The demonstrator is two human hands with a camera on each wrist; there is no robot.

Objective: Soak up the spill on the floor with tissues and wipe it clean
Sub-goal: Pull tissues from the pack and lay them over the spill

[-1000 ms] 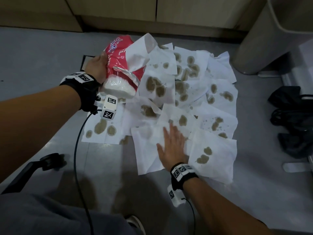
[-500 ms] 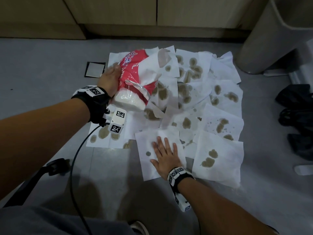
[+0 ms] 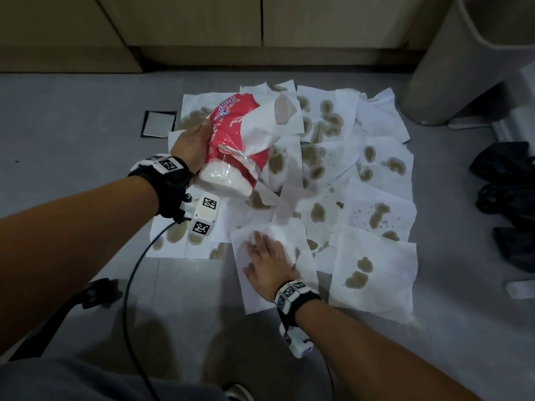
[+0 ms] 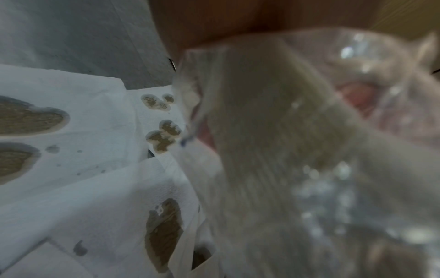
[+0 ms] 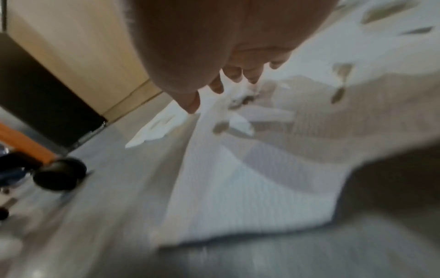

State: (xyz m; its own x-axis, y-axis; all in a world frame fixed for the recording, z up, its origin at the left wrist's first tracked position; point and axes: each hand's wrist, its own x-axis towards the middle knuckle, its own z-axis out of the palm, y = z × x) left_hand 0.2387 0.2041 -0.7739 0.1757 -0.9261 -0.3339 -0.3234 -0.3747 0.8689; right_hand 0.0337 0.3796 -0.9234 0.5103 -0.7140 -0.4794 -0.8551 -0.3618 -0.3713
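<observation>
Right hand (image 3: 267, 263) slid nearer with tissue (image 3: 292, 235), fingers flat, pressing it to floor (image 3: 72, 117). Left hand (image 3: 191, 144) grips red tissue pack (image 3: 234, 134) above stained sheets. Best: press evenly, wipe inward.

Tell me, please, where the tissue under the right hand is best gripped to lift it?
Probably its near left corner, taken from the person's side. The tissue lies flat under the right hand; that corner rests on bare floor, looks dry, and overlaps no other sheet.
</observation>
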